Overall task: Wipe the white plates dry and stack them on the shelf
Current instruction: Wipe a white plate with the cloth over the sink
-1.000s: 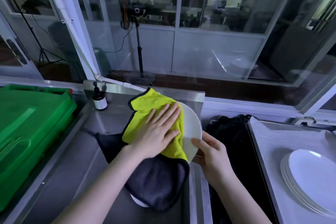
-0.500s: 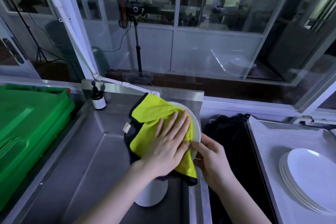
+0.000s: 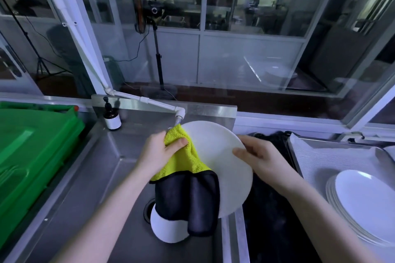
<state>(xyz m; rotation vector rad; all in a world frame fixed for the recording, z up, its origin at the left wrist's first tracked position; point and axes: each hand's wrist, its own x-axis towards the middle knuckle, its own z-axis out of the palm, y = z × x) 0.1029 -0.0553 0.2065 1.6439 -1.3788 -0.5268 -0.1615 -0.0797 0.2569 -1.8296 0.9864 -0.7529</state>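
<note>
I hold a white plate (image 3: pixel 222 162) tilted over the steel sink (image 3: pixel 119 168). My right hand (image 3: pixel 258 156) grips its right rim, thumb on the face. My left hand (image 3: pixel 160 151) pinches a yellow and black cloth (image 3: pixel 186 179) at the plate's left edge; the cloth hangs down over the plate's lower left. Another white plate (image 3: pixel 168 230) lies in the sink bottom, partly hidden by the cloth. A stack of white plates (image 3: pixel 367 205) rests on the tray at the right.
A green crate (image 3: pixel 32 156) stands left of the sink. A small dark pump bottle (image 3: pixel 111 118) sits at the sink's back corner, beside a white tap pipe (image 3: pixel 149 102). A metal tray (image 3: pixel 316 160) holds the stack. Dark cloth (image 3: pixel 275 209) fills the gap between sink and tray.
My left hand has left the plate's face, where it pressed the cloth flat, and now pinches the cloth at the left rim. The plate's face is uncovered and turned toward me.
</note>
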